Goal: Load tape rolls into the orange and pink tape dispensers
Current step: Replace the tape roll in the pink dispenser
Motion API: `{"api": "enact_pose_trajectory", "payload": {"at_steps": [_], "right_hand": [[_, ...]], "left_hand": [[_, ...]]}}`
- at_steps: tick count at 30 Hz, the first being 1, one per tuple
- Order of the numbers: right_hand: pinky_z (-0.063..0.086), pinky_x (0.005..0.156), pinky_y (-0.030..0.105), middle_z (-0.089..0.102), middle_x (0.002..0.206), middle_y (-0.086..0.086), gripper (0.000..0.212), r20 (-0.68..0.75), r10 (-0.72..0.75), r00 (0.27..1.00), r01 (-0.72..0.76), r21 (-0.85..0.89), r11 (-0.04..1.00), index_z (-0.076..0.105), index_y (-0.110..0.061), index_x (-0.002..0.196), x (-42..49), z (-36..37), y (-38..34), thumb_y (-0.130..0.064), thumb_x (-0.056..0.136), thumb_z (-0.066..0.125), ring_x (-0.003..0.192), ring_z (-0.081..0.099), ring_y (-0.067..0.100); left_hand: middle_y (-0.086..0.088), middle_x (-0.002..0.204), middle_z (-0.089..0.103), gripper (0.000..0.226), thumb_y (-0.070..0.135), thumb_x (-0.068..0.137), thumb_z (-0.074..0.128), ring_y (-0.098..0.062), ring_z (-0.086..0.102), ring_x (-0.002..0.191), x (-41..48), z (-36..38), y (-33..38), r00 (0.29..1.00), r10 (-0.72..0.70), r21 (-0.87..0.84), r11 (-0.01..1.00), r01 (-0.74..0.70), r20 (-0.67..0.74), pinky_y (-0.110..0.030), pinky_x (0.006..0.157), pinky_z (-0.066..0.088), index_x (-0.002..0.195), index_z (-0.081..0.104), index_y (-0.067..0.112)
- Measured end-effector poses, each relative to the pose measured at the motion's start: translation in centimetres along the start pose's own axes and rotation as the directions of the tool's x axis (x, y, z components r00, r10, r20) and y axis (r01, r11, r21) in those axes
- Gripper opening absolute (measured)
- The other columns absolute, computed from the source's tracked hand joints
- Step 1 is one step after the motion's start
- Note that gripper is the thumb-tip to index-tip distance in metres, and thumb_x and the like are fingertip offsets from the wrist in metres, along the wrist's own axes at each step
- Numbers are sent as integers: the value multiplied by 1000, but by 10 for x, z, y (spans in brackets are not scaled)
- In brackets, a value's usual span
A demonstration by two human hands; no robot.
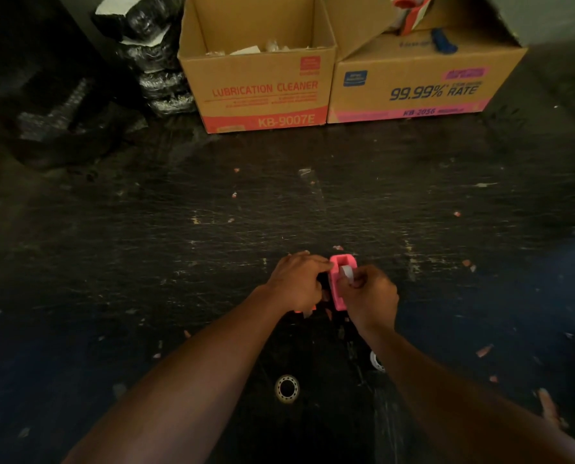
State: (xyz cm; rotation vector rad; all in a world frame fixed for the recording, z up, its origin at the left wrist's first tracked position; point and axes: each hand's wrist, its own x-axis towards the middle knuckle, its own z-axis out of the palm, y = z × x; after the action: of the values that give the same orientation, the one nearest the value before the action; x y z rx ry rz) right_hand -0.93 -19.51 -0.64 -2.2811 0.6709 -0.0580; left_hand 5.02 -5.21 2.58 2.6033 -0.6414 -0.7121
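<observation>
My left hand (296, 284) grips the pink dispenser (338, 298) on the bench (212, 229); my right hand (373, 298) pinches its tape roll (346, 272).

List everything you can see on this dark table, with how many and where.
pink dispenser: one, pink, table centre, between both hands
held roll: one, white, in the pink dispenser
spare rolls: two, pale, nearer; one partly behind right forearm
orange piece: one, orange, mostly hidden under left hand
cardboard boxes: two, brown, far side, side by side
wrapped bundles: stack, black, left of boxes
table: one, black, scratched
left hand: one, grips the pink dispenser
right hand: one, pinches the held roll
</observation>
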Motion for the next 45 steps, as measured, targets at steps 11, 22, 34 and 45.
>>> {"api": "enact_pose_trajectory", "payload": {"at_steps": [11, 22, 34, 45], "right_hand": [[35, 56, 16, 66, 83, -6, 20, 68, 1, 998, -9, 109, 994, 62, -24, 82, -10, -24, 6, -35, 87, 78, 72, 60, 3], [39, 54, 11, 69, 82, -6, 13, 140, 45, 989, -75, 219, 973, 69, -16, 90, -22, -39, -1, -28, 90, 76, 70, 62, 0], [50, 62, 18, 74, 74, -3, 14, 219, -15, 976, -84, 436, 896, 73, -16, 76, -30, -43, -9, -23, 84, 82, 64, 67, 0], [63, 85, 48, 80, 85, 10, 5, 336, -56, 940, -128, 502, 855, 78, -10, 81, -32, -41, -7, -12, 84, 82, 81, 74, 23]], "left_hand": [[-3, 131, 67, 56, 6, 86, 57, -23, 59, 122, -11, -5, 10, 991, -83, -137, 988, 68, -109, -40, 105, 49, 138, 62, 26], [2, 147, 58, 55, 7, 95, 58, -11, 63, 118, -44, -1, 21, 962, -243, -413, 894, 171, -126, -24, 92, 52, 146, 53, 27], [5, 138, 65, 47, 11, 93, 67, -9, 63, 121, -54, -7, 26, 943, -245, -483, 868, 110, -224, -14, 88, 45, 138, 62, 23], [7, 113, 74, 29, 12, 95, 67, 0, 68, 86, -66, 5, 21, 936, -320, -743, 660, 111, -144, -10, 64, 52, 120, 73, 25]]}}
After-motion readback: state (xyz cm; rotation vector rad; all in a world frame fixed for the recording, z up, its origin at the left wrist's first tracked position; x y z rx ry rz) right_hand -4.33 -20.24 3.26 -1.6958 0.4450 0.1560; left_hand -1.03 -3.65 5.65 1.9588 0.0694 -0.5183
